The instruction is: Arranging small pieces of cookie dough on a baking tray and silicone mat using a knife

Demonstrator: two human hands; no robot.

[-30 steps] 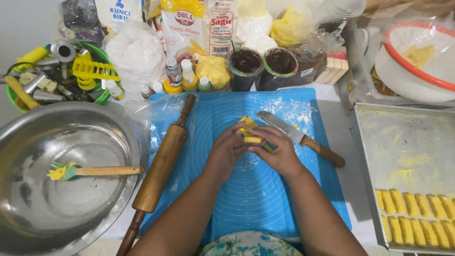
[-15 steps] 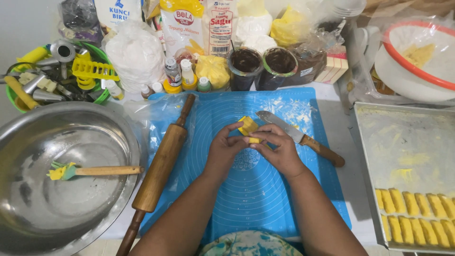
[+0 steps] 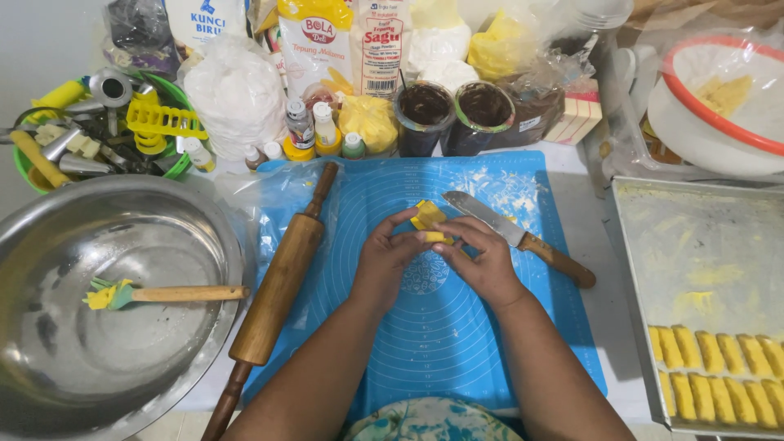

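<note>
Both hands meet over the middle of the blue mat (image 3: 457,343). Left hand (image 3: 390,260) and right hand (image 3: 483,263) are closed together on a small piece of yellow dough (image 3: 435,238), fingertips pinching it from both sides, just above the mat. A second, flatter bit of dough (image 3: 426,215) sits just past the fingertips, touching or nearly touching the held one; can't tell which.

Looks like shaping a short stick. To do it well: light, even pressure from both sides, keep the ends square, don't squash, match the pieces already lined up on the tray.

Knife (image 3: 513,235) lies just beyond the right hand, blade pointing toward the dough, wooden handle out to the right. Rolling pin (image 3: 276,290) lies diagonally to the left of the left hand, on the mat's edge. Further left, a big steel bowl (image 3: 49,245) with a small brush (image 3: 163,293) in it. Well to the right, a baking tray (image 3: 702,237) with a row of yellow sticks (image 3: 719,353) at its near end. Beyond the hands, bottles, bags and two dark jars (image 3: 453,114) crowd the back of the desk.
</note>
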